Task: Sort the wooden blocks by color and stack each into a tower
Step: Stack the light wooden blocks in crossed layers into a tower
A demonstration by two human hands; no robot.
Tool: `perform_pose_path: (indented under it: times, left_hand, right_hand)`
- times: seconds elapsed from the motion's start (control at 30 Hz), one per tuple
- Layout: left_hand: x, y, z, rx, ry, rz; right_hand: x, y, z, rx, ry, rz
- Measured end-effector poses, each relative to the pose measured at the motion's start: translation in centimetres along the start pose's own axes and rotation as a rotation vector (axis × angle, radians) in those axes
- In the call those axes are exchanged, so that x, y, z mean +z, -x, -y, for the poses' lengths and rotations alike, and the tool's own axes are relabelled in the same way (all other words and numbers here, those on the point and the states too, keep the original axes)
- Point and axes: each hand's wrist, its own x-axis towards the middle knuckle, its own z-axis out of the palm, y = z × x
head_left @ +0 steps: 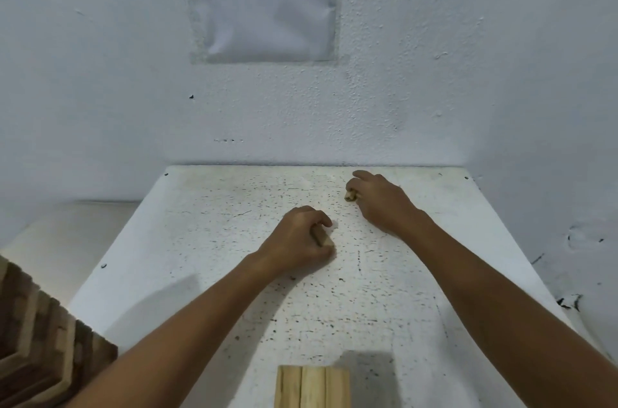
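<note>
Both arms reach out over the white speckled table (207, 240), hands low on its surface. The left hand (301, 237) sits near the table's middle, knuckles up, fingers curled round a pale wooden block (322, 237), one end poking out by the thumb. The right hand (378, 200) is farther out, close to the table's back edge, fingers folded over a second small block (350, 195); only its tip peeks out at the fingertips. The two hands are apart, a strip of bare tabletop between them.

At the table's near edge, between the forearms, stands a stack of light blocks (312, 386), three side by side on top. Off the table's left corner, a darker heap of stacked brown blocks (36, 340). Behind the table, a printed sheet (264, 6) hangs on the wall (468, 56).
</note>
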Motion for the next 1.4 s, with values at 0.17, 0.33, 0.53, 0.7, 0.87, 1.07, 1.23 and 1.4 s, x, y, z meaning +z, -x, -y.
perform_pose_path:
  times: [0.17,0.33,0.53,0.7,0.87,1.07,1.23,1.4]
  left_hand:
    - [-0.9,1.3,-0.3,0.007,0.0,-0.007]
    - [-1.5,3.6,-0.1,0.028,0.087,-0.015]
    - [-1.1,6.0,0.3,0.105,0.109,-0.028]
    - [-0.6,6.2,0.1,0.16,0.109,-0.016]
    - [-0.2,5.7,-0.2,0.161,0.079,0.029]
    - [0.0,4.7,-0.6,0.241,0.081,0.054]
    - [0.5,4.1,-0.3,0.34,0.016,0.094]
    - [1.1,4.2,-0.1,0.389,0.014,0.092]
  right_hand:
    - [-1.2,1.9,1.0,0.025,0.035,0.034]
    - [-1.4,5.3,2.7,0.039,-0.03,0.038]
    - [-1.1,9.7,4.8,0.122,-0.123,0.002]
    - [-1.0,12.3,6.0,0.141,-0.153,0.013]
    - [-1.1,13.8,5.6,0.2,-0.225,-0.033]
    - [-1.2,14.1,4.6,0.352,-0.285,-0.114]
    - [-1.7,13.6,4.5,0.396,-0.619,-0.104]
    - [-1.7,13.5,4.7,0.279,-0.643,-0.015]
